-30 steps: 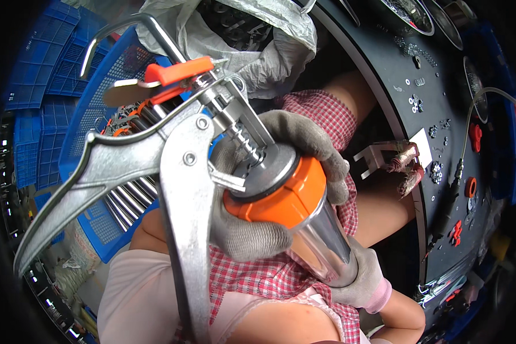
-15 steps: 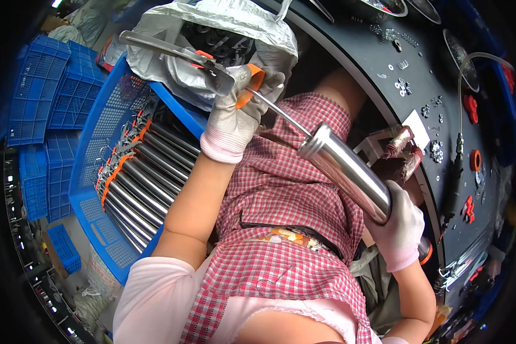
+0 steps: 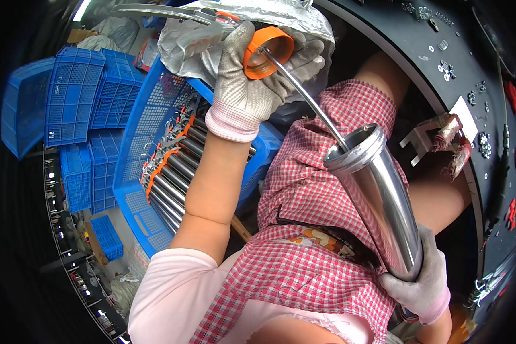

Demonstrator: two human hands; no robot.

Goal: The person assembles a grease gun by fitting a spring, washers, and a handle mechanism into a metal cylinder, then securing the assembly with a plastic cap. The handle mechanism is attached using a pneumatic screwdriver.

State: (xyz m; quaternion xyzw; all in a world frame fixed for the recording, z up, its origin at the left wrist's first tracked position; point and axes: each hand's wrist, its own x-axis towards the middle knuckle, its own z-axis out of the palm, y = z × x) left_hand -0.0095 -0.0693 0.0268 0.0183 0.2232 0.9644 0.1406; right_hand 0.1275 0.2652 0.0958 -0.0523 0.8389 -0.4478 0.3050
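Note:
My left hand (image 3: 241, 94), in a white-grey knit glove, grips an orange ring cap (image 3: 261, 64) between its thumb and fingers. Two long metal handles (image 3: 172, 11) extend to the left behind the thumb. A thin steel rod (image 3: 309, 103) runs from the cap down into the open mouth of a shiny metal tube (image 3: 384, 200). The tube is tilted, its rolled rim facing up toward the cap, and the cap is apart from it. My right hand (image 3: 421, 281), also gloved, is wrapped round the tube's lower end. The rod's far end is hidden inside the tube.
To the left, a blue crate (image 3: 132, 189) holds several tubes with orange caps. A silvery sack (image 3: 309, 28) stands behind my left hand. Stacked blue crates (image 3: 74, 97) lie farther left. On the right, a dark table (image 3: 441, 34) bears small washers and springs, beside a metal bracket (image 3: 421, 137).
The view has shifted, so the crates and table appear farther right. The tube is tipped steeper, its open mouth now showing with the rod inside. The orange cap has turned and shows its inside.

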